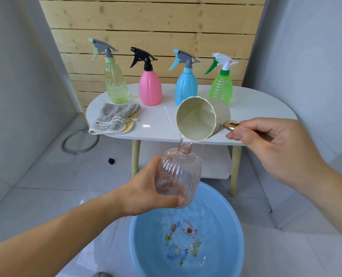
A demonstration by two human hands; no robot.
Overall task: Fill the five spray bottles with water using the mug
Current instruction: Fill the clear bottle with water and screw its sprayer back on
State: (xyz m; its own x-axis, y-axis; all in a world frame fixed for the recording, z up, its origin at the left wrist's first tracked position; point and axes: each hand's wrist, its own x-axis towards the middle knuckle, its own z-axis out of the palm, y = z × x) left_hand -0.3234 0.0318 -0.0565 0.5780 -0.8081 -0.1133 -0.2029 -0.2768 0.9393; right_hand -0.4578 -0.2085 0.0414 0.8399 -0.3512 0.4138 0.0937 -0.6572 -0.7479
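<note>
Ribbed bottle (pixel 178 174): clear pink plastic, neck uncapped, held upright above the blue basin (pixel 141 246); left hand (pixel 146 192) wraps its lower body, thumb across the front near the base. Mug (pixel 202 118): cream, faceted wall, glossy copper-coloured handle (pixel 231 124), tipped with its mouth toward the camera; thin water stream (pixel 185 142) falls from its lip into the bottle neck. Right hand (pixel 276 144) pinches the handle, remaining fingers curled. Basin holds water; coloured print on its floor. White oval table (pixel 256 110) behind carries four capped sprayers in a row: yellow-green bottle (pixel 117 84), dimpled, translucent; pink bottle (pixel 150 86), opaque; blue bottle (pixel 186 87), opaque; green bottle (pixel 221 86), ridged, translucent; grey terry cloth (pixel 116 118) folded at the left edge.
</note>
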